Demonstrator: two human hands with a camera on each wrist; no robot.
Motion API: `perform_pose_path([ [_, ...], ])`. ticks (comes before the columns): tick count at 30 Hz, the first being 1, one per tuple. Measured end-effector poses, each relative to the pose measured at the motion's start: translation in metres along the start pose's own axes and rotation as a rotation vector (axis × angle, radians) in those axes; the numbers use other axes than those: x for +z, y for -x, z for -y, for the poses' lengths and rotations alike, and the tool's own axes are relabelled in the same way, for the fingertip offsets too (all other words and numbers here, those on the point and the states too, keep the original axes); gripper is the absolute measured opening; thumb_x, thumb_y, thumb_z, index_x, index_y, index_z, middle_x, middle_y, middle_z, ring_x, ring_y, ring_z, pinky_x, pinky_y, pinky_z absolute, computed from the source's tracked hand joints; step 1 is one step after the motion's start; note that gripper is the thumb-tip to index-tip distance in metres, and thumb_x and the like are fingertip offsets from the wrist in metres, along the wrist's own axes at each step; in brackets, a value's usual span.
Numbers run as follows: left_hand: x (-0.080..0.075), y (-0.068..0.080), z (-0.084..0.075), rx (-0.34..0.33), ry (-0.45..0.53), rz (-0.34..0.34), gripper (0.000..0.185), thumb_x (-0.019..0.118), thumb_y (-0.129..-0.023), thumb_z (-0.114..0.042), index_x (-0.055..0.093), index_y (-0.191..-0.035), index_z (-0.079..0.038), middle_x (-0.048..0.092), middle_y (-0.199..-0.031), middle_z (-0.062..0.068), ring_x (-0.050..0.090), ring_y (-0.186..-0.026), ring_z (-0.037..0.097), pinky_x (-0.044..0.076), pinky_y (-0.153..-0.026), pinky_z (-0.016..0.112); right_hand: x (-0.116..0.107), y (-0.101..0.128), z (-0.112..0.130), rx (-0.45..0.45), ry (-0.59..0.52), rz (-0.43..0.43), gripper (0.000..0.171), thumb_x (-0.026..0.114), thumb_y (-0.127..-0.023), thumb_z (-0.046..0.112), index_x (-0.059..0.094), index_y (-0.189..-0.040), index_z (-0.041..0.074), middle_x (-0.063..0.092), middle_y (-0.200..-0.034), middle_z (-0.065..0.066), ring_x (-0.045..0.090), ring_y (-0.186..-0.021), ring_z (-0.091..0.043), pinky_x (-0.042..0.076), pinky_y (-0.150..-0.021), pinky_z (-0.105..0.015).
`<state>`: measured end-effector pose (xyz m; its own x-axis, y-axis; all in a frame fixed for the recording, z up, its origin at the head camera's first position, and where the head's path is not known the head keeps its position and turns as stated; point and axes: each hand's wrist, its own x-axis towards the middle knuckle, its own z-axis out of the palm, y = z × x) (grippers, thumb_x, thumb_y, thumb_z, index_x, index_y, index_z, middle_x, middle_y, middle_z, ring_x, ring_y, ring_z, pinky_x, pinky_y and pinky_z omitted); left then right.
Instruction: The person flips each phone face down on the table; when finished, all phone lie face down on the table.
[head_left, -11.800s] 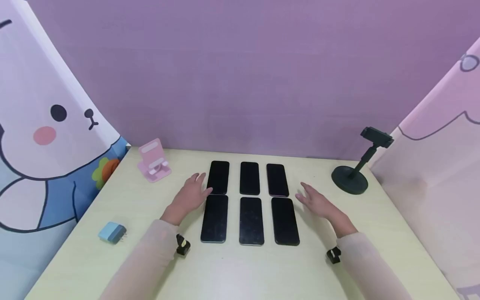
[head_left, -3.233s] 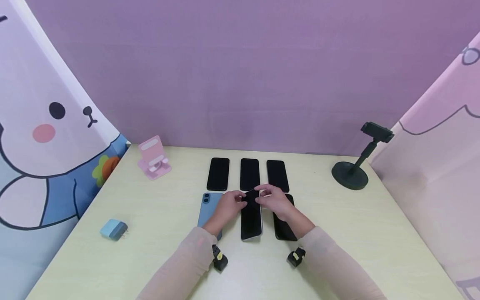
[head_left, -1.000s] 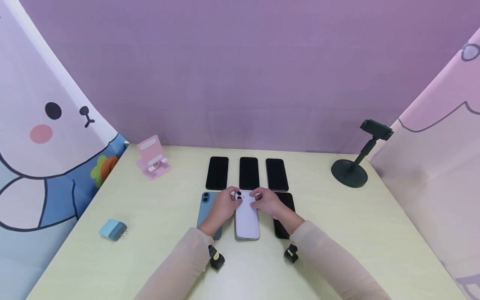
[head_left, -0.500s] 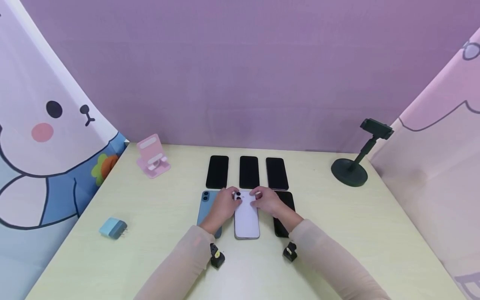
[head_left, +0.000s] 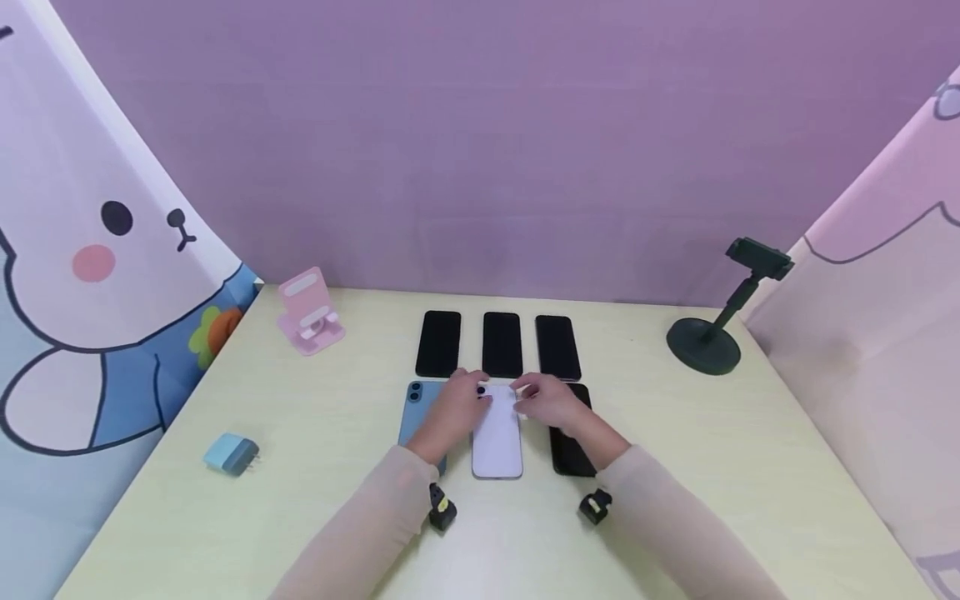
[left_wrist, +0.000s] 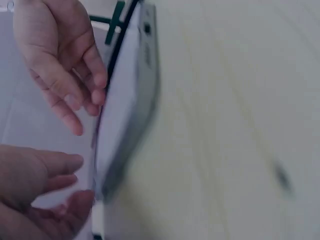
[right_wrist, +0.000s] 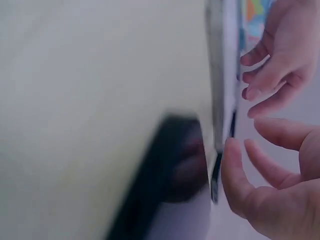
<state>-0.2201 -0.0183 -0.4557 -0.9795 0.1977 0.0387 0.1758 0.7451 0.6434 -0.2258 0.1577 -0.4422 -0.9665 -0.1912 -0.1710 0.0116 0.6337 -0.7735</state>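
Note:
A lavender phone [head_left: 497,442] lies back side up in the middle of the front row, its camera at the top left. My left hand [head_left: 457,410] is at its upper left corner, fingers loosely bent and partly covering a blue phone [head_left: 417,412], also back up. Near the upper right edge is my right hand [head_left: 553,403], fingers spread a little apart from the phone. Under the right wrist shows a black-screened phone [head_left: 570,457]. In the right wrist view, thumb and fingers of the right hand [right_wrist: 275,185] stand apart with nothing between them.
Behind lie three screen-up phones: left phone [head_left: 438,343], middle phone [head_left: 502,343] and right phone [head_left: 558,347]. A pink phone stand [head_left: 306,302] is at back left, a dark green stand [head_left: 703,346] at back right. A blue charger plug [head_left: 231,454] lies at left.
The blue and lavender phones, screen up at first, now lie back up; the lavender one was being turned over 3.2 s ago. Since half a second ago, my fingers have loosened from it.

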Motion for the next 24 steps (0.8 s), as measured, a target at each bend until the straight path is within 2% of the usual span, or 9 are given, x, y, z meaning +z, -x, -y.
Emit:
perform_pose_path([
  [4, 0.01, -0.004, -0.023, 0.103, 0.056, 0.048, 0.034, 0.069, -0.091, -0.011, 0.063, -0.123, -0.003, 0.062, -0.101, 0.012, 0.061, -0.09, 0.023, 0.052, -0.079, 0.034, -0.029, 0.006, -0.017, -0.051, -0.001, -0.071, 0.028, 0.067, -0.087, 0.0, 0.064, -0.114, -0.003, 0.063, -0.103, -0.018, 0.06, -0.094, -0.03, 0.052, -0.079, -0.041],
  [6, 0.019, -0.007, -0.03, 0.132, 0.086, 0.068, 0.035, 0.071, -0.09, -0.011, 0.063, -0.123, -0.004, 0.064, -0.1, 0.011, 0.063, -0.091, 0.022, 0.052, -0.079, 0.032, -0.04, 0.009, -0.027, -0.061, 0.005, -0.107, 0.027, 0.066, -0.087, -0.001, 0.064, -0.114, -0.004, 0.063, -0.103, -0.02, 0.059, -0.098, -0.033, 0.051, -0.082, -0.043],
  [10, 0.037, -0.015, -0.036, 0.114, 0.161, 0.098, 0.036, 0.072, -0.089, -0.012, 0.063, -0.124, -0.005, 0.066, -0.103, 0.012, 0.065, -0.093, 0.021, 0.052, -0.08, 0.032, -0.056, 0.015, -0.046, -0.039, 0.029, -0.142, 0.028, 0.066, -0.087, -0.001, 0.063, -0.115, -0.004, 0.061, -0.108, -0.024, 0.059, -0.103, -0.039, 0.051, -0.08, -0.045],
  [13, 0.047, -0.021, -0.037, 0.108, 0.194, 0.106, 0.035, 0.072, -0.089, -0.013, 0.065, -0.122, -0.005, 0.067, -0.103, 0.011, 0.064, -0.092, 0.021, 0.051, -0.081, 0.032, -0.062, 0.019, -0.054, 0.01, 0.042, -0.129, 0.031, 0.066, -0.087, 0.001, 0.062, -0.117, -0.003, 0.058, -0.114, -0.027, 0.058, -0.105, -0.04, 0.052, -0.077, -0.044],
  [16, 0.053, -0.026, -0.039, 0.119, 0.201, 0.097, 0.033, 0.073, -0.087, -0.013, 0.067, -0.118, -0.003, 0.068, -0.099, 0.011, 0.063, -0.09, 0.021, 0.051, -0.079, 0.031, -0.067, 0.02, -0.056, 0.06, 0.035, -0.074, 0.034, 0.067, -0.086, 0.001, 0.06, -0.119, -0.004, 0.057, -0.112, -0.026, 0.06, -0.096, -0.036, 0.053, -0.072, -0.041],
  [20, 0.061, -0.031, -0.039, 0.122, 0.194, 0.076, 0.03, 0.076, -0.084, -0.009, 0.069, -0.113, -0.003, 0.067, -0.091, 0.007, 0.061, -0.084, 0.018, 0.049, -0.076, 0.028, -0.069, 0.019, -0.056, 0.091, -0.025, -0.003, 0.037, 0.067, -0.084, -0.003, 0.058, -0.119, -0.008, 0.058, -0.099, -0.02, 0.06, -0.076, -0.024, 0.054, -0.066, -0.035],
  [24, 0.067, -0.032, -0.041, 0.139, 0.232, 0.065, 0.029, 0.076, -0.081, -0.003, 0.07, -0.109, 0.001, 0.061, -0.083, 0.002, 0.057, -0.078, 0.014, 0.048, -0.073, 0.024, -0.069, 0.018, -0.058, 0.113, -0.097, -0.001, 0.036, 0.067, -0.082, -0.009, 0.056, -0.116, -0.011, 0.055, -0.088, -0.013, 0.058, -0.07, -0.018, 0.054, -0.064, -0.031],
])
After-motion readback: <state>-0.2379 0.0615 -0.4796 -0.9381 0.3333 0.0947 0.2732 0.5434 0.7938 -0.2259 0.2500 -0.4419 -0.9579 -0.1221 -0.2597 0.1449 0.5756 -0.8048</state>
